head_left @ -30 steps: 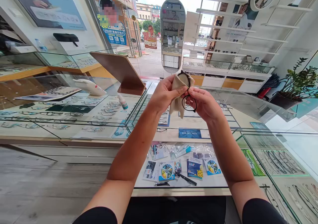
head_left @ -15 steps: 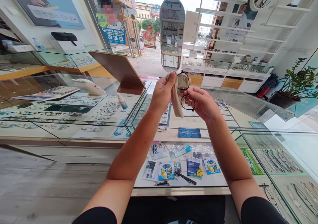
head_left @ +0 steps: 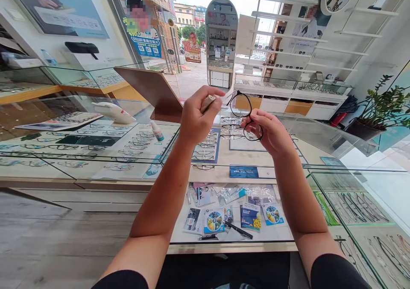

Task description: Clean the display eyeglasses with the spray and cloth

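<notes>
My right hand (head_left: 270, 131) pinches a pair of black round-rimmed glasses (head_left: 246, 113), held up above the glass counter (head_left: 224, 171) with one lens above the other. My left hand (head_left: 196, 119) is closed on a balled-up beige cleaning cloth (head_left: 208, 102), of which only a corner shows between thumb and forefinger. The two hands are apart, the cloth a hand's width left of the glasses.
Under the glass lie rows of spectacle frames (head_left: 205, 150). A small spray bottle (head_left: 157, 131) and a tilted brown mirror stand (head_left: 153, 90) sit to the left. On the lower shelf lie leaflets (head_left: 251, 216) and a black pen (head_left: 238, 230). A potted plant (head_left: 381, 109) stands right.
The cloth was wrapped on the upper lens. My left hand has pulled it away to the left and bunched it into the fist. The glasses have shifted slightly right.
</notes>
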{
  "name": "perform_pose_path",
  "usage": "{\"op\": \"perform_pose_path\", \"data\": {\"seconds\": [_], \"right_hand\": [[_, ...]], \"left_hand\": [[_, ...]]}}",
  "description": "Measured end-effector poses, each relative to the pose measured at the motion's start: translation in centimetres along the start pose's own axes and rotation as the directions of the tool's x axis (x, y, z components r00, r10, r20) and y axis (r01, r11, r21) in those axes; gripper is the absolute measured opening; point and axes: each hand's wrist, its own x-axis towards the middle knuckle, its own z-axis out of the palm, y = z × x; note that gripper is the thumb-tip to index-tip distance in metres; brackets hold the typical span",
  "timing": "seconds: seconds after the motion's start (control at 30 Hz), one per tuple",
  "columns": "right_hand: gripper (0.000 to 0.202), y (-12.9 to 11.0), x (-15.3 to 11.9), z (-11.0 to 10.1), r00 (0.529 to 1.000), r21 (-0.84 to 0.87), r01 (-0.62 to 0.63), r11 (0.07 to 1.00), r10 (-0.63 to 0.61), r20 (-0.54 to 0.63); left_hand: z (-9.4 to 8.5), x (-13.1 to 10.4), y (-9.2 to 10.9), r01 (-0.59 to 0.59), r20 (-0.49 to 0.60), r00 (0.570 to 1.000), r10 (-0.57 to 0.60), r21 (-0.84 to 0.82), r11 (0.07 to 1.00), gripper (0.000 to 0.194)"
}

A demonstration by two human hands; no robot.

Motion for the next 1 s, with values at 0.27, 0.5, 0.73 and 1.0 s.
{"op": "perform_pose_path", "data": {"seconds": [0.27,0.5,0.73,1.0], "right_hand": [[0.021,-0.8,-0.7,-0.9,0.994,-0.211,0.107,0.972,-0.108,0.008],[0.024,-2.6,-1.9,-1.1,0.986,-0.402,0.166,0.9,-0.159,0.051],[0.027,-3.1,-2.7,-0.9,0.974,-0.524,0.218,0.823,-0.216,0.066],[0.038,-2.5,-2.5,-1.0,0.817,-0.572,0.448,0.687,-0.574,-0.05]], "left_hand": [[-0.7,-0.4,2.6,-0.396,0.262,0.907,0.331,0.258,0.881,0.059],[-0.4,-0.6,3.0,-0.441,0.291,0.885,0.364,0.265,0.858,0.055],[-0.5,-0.6,3.2,-0.479,0.307,0.863,0.401,0.247,0.842,0.053],[-1.1,-0.2,3.1,-0.404,0.065,0.913,0.403,0.298,0.865,0.053]]}}
